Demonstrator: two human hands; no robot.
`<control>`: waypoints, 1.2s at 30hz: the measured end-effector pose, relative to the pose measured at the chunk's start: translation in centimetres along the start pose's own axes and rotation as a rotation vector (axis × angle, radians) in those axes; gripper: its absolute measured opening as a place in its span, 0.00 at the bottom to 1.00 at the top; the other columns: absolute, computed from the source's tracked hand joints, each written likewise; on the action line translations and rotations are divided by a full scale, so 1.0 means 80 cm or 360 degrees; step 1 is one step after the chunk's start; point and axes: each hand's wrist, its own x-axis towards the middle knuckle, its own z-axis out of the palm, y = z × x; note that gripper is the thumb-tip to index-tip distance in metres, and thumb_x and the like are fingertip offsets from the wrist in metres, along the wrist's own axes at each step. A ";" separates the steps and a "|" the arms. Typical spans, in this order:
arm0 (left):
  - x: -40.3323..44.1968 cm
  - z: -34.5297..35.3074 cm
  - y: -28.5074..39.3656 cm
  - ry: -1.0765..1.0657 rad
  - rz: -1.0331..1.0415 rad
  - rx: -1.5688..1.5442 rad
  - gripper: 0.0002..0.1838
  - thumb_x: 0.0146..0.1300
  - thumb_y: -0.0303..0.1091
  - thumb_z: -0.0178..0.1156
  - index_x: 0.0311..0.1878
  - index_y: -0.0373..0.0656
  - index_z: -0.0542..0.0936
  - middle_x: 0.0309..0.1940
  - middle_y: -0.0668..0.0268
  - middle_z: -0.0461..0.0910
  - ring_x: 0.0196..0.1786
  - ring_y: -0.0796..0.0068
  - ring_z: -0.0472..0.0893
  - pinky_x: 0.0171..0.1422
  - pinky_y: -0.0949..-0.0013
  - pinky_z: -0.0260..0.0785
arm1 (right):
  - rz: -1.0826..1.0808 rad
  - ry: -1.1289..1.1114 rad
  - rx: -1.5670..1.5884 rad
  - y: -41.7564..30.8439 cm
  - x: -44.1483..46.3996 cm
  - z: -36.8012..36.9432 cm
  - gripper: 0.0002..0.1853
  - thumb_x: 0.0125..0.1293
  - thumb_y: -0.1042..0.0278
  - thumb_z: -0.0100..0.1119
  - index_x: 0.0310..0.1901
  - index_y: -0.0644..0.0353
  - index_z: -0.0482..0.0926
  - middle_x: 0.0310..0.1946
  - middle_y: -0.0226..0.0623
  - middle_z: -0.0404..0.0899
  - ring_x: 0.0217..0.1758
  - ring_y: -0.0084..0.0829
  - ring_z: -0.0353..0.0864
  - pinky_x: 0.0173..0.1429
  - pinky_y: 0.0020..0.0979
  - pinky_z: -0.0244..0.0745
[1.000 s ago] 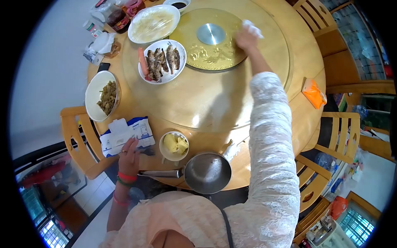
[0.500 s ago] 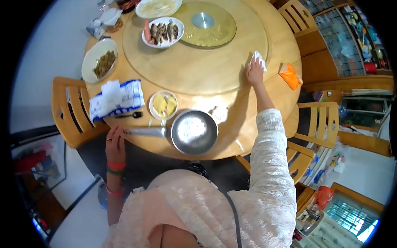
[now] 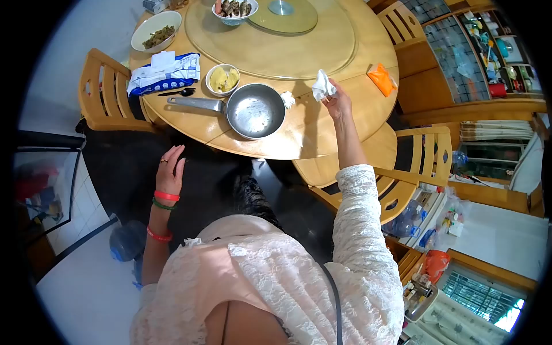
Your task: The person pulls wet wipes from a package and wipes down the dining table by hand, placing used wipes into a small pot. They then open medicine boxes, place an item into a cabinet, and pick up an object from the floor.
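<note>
My right hand [image 3: 340, 104] pinches a crumpled white wipe [image 3: 323, 85], lifted above the right side of the wooden table [image 3: 253, 150]. My left hand [image 3: 170, 171] hangs off the table's front left edge, its fingers stretched out and nothing in them. Nearest to it lies a grey saucepan [image 3: 256, 112], whose metal handle points left. Another crumpled white tissue [image 3: 288, 100] rests against the pan's right side. Behind the pan is a small bowl [image 3: 223, 94] of yellow food. A black fork-like utensil [image 3: 187, 91] lies by a blue and white wipes pack [image 3: 185, 66].
An orange packet [image 3: 381, 79] lies near the table's right edge. Farther back are a white bowl [image 3: 137, 41] of greenish food, a fish dish [image 3: 232, 21] and a glass turntable [image 3: 302, 22]. Wooden chairs stand left [image 3: 91, 86] and right [image 3: 434, 149].
My right hand has come up off the tabletop and toward me with the wipe. My left hand has moved away from the pan handle and table edge. The view has shifted.
</note>
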 end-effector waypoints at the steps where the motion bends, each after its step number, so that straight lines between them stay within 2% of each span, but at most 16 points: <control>1: -0.011 -0.001 -0.002 0.0011 0.0000 0.0000 0.16 0.65 0.26 0.53 0.56 0.42 0.74 0.53 0.55 0.74 0.57 0.55 0.73 0.60 0.61 0.66 | 0.0093 -0.0069 0.0175 -0.001 -0.003 -0.002 0.17 0.69 0.66 0.45 0.57 0.58 0.72 0.46 0.34 0.78 0.45 0.30 0.76 0.45 0.34 0.73; 5: -0.049 0.004 -0.024 0.0045 -0.0166 0.0049 0.16 0.66 0.28 0.52 0.56 0.42 0.74 0.51 0.53 0.75 0.54 0.54 0.74 0.58 0.62 0.67 | 0.0144 0.0016 0.0209 -0.011 -0.006 0.002 0.17 0.67 0.66 0.48 0.56 0.58 0.72 0.46 0.35 0.77 0.46 0.31 0.76 0.45 0.33 0.74; 8: -0.052 0.028 -0.026 0.0015 -0.0393 -0.0058 0.16 0.67 0.29 0.51 0.57 0.41 0.74 0.50 0.54 0.76 0.54 0.55 0.75 0.59 0.64 0.65 | 0.0048 0.0136 -0.0077 -0.018 0.015 0.000 0.18 0.67 0.64 0.48 0.57 0.57 0.69 0.45 0.34 0.76 0.43 0.31 0.75 0.40 0.36 0.72; 11: -0.024 0.062 -0.021 0.0014 -0.0507 -0.0174 0.16 0.68 0.30 0.50 0.57 0.39 0.74 0.51 0.54 0.76 0.55 0.57 0.75 0.60 0.65 0.64 | 0.0090 -0.0065 -0.0016 -0.040 0.062 0.004 0.20 0.66 0.63 0.50 0.59 0.57 0.67 0.47 0.37 0.74 0.46 0.33 0.74 0.44 0.39 0.73; 13: -0.005 0.091 -0.014 0.0020 -0.0534 -0.0214 0.16 0.68 0.30 0.50 0.57 0.39 0.74 0.51 0.54 0.76 0.55 0.58 0.75 0.60 0.65 0.63 | 0.0041 -0.0114 -0.0096 -0.056 0.090 0.014 0.23 0.64 0.64 0.53 0.61 0.57 0.66 0.52 0.41 0.71 0.54 0.37 0.71 0.50 0.42 0.72; 14: 0.010 0.105 -0.012 0.0106 -0.0486 -0.0144 0.16 0.67 0.30 0.51 0.57 0.39 0.73 0.51 0.53 0.75 0.56 0.58 0.74 0.61 0.64 0.63 | 0.0102 0.0254 -0.0686 -0.061 0.110 0.022 0.24 0.65 0.64 0.54 0.62 0.59 0.66 0.59 0.47 0.67 0.61 0.44 0.66 0.58 0.47 0.68; 15: 0.027 0.116 -0.010 0.0190 -0.0430 -0.0070 0.17 0.67 0.30 0.51 0.57 0.38 0.73 0.52 0.52 0.75 0.56 0.58 0.73 0.61 0.64 0.63 | 0.0105 0.0234 -0.0676 -0.055 0.132 0.012 0.24 0.65 0.64 0.54 0.62 0.59 0.66 0.59 0.47 0.67 0.61 0.44 0.66 0.58 0.47 0.68; 17: 0.055 0.130 -0.004 0.0269 -0.0414 0.0038 0.17 0.66 0.30 0.52 0.57 0.37 0.72 0.53 0.51 0.73 0.57 0.57 0.71 0.62 0.63 0.62 | -0.1274 0.0228 -0.2205 -0.032 0.176 -0.025 0.25 0.65 0.62 0.53 0.63 0.59 0.67 0.64 0.55 0.60 0.67 0.53 0.59 0.65 0.52 0.59; 18: 0.064 0.134 -0.006 0.0395 -0.0399 0.0138 0.17 0.66 0.30 0.51 0.57 0.36 0.72 0.53 0.51 0.73 0.57 0.56 0.71 0.62 0.63 0.61 | -0.1428 0.0026 -0.2159 -0.029 0.171 -0.019 0.25 0.66 0.60 0.52 0.63 0.57 0.66 0.67 0.58 0.55 0.70 0.59 0.53 0.70 0.54 0.50; 20: 0.092 0.139 0.010 0.0500 -0.0502 0.0221 0.18 0.67 0.30 0.50 0.57 0.34 0.71 0.53 0.51 0.72 0.57 0.54 0.71 0.63 0.62 0.60 | -0.1603 -0.0403 -0.2445 -0.030 0.149 -0.001 0.26 0.66 0.62 0.52 0.65 0.57 0.64 0.68 0.56 0.53 0.72 0.58 0.48 0.72 0.52 0.47; 23: 0.149 0.130 0.039 0.0495 -0.0388 0.0310 0.18 0.64 0.28 0.51 0.58 0.37 0.71 0.54 0.50 0.71 0.57 0.52 0.70 0.62 0.59 0.60 | -0.1394 -0.0783 -0.2591 -0.001 0.155 -0.001 0.30 0.67 0.53 0.47 0.66 0.61 0.61 0.71 0.54 0.48 0.74 0.54 0.44 0.73 0.53 0.41; 29: 0.174 0.117 0.043 0.0325 -0.0580 0.0388 0.17 0.64 0.25 0.51 0.57 0.38 0.72 0.52 0.52 0.73 0.57 0.54 0.71 0.63 0.61 0.61 | -0.1545 -0.0203 -0.2684 -0.078 0.379 -0.072 0.31 0.68 0.49 0.44 0.69 0.53 0.57 0.70 0.58 0.48 0.72 0.62 0.45 0.72 0.56 0.42; 33: 0.228 0.122 0.054 0.0196 -0.0532 0.0541 0.17 0.63 0.24 0.53 0.56 0.38 0.73 0.51 0.53 0.74 0.56 0.54 0.72 0.62 0.62 0.62 | -0.1002 0.0055 -0.2890 -0.110 0.511 -0.007 0.32 0.70 0.42 0.34 0.70 0.48 0.55 0.70 0.59 0.47 0.73 0.62 0.44 0.71 0.57 0.43; 34: 0.261 0.123 0.063 0.0138 -0.0450 0.0445 0.18 0.62 0.25 0.56 0.55 0.39 0.74 0.53 0.53 0.73 0.57 0.54 0.72 0.63 0.62 0.63 | -0.1053 0.0080 -0.2972 -0.097 0.522 0.034 0.32 0.69 0.44 0.36 0.69 0.53 0.57 0.69 0.58 0.51 0.71 0.63 0.48 0.70 0.56 0.48; 35: 0.293 0.128 0.069 0.0073 -0.0384 0.0458 0.18 0.61 0.25 0.57 0.56 0.39 0.74 0.54 0.53 0.72 0.58 0.53 0.72 0.63 0.61 0.63 | -0.1610 -0.0038 -0.2776 -0.057 0.537 0.055 0.32 0.67 0.46 0.40 0.65 0.60 0.62 0.65 0.59 0.57 0.67 0.59 0.56 0.68 0.53 0.52; 36: 0.324 0.135 0.071 0.0010 -0.0318 0.0460 0.19 0.60 0.26 0.57 0.56 0.39 0.74 0.56 0.52 0.72 0.58 0.52 0.71 0.64 0.61 0.63 | -0.1191 -0.0511 -0.2706 -0.055 0.499 0.110 0.29 0.64 0.51 0.44 0.60 0.66 0.67 0.61 0.62 0.63 0.63 0.54 0.62 0.66 0.50 0.55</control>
